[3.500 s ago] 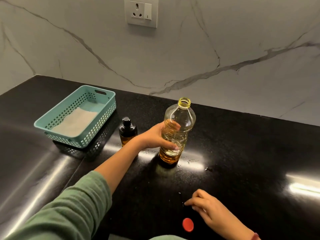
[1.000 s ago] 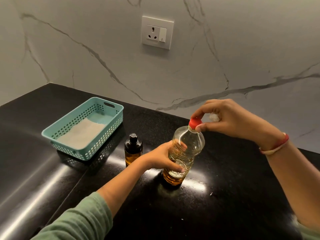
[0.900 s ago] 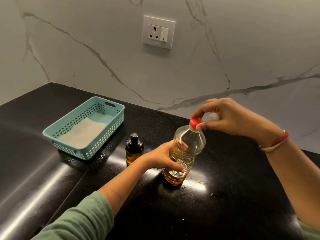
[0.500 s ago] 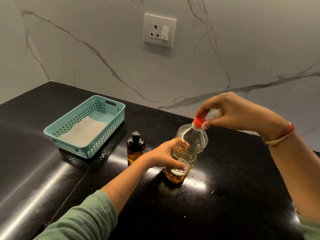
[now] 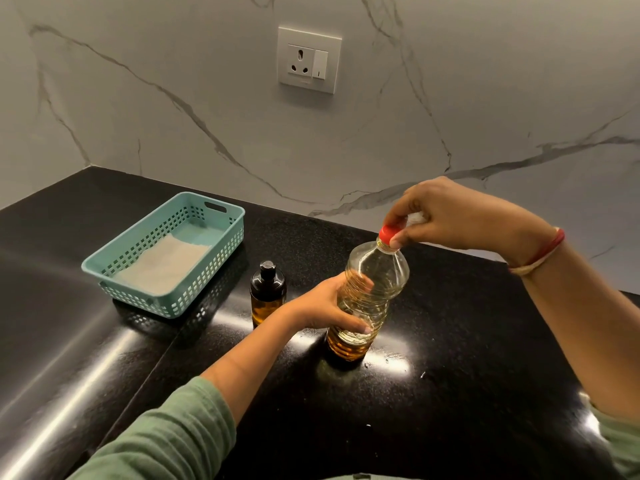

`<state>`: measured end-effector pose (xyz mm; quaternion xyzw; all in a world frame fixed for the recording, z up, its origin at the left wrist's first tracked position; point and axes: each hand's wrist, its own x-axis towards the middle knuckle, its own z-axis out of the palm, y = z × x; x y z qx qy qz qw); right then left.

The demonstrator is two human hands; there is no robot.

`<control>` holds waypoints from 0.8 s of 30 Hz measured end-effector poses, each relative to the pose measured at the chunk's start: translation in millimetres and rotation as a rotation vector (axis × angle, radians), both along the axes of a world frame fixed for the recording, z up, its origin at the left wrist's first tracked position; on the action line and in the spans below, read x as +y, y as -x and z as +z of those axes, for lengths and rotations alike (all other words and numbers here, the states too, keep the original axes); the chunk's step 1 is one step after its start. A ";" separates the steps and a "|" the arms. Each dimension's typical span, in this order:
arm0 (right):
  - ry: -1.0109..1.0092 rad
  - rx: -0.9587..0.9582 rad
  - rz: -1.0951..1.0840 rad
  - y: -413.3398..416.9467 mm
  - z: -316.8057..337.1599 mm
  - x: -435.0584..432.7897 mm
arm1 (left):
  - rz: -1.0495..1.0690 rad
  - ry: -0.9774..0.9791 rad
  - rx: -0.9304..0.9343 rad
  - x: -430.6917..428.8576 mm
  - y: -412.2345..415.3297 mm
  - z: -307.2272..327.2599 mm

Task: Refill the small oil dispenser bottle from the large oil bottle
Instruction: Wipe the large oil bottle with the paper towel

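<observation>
The left sleeve (image 5: 166,438) is showing as soft, muted green fabric, gathering in loose folds and ending partway up the arm, with the forearm running bare to the left hand (image 5: 318,306). A sliver of the right sleeve (image 5: 623,445) is showing paler green at the lower right edge. Behind the right hand (image 5: 450,216), the wrist is wearing a red thread band (image 5: 553,244), with a cream band (image 5: 526,268) lying alongside it.

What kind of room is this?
Most likely a home kitchen: a polished black countertop, a marble-look backsplash with a wall socket, and a large oil bottle beside a small dispenser bottle.
</observation>
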<state>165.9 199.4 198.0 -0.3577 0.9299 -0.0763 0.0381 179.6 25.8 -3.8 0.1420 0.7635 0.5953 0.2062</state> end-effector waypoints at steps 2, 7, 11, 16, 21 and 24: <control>-0.021 -0.015 -0.001 -1.1 1.8 -1.0 | 0.008 0.001 0.004 0.1 -0.5 -0.4; 0.033 0.006 -0.033 -4.4 0.3 -2.4 | 0.010 0.000 -0.006 0.3 -1.8 0.6; 0.018 0.148 -0.082 -6.7 -7.3 -5.7 | 0.013 0.009 0.001 0.4 -1.6 1.8; 0.122 0.170 -0.104 -11.9 -18.4 -1.4 | 0.011 0.012 -0.005 1.8 -3.5 3.9; 0.222 0.074 0.005 -15.7 6.9 5.2 | 0.019 0.007 -0.010 1.5 -3.4 3.2; 0.059 0.034 0.033 -14.8 11.0 1.7 | 0.021 0.009 -0.005 1.6 -2.7 1.7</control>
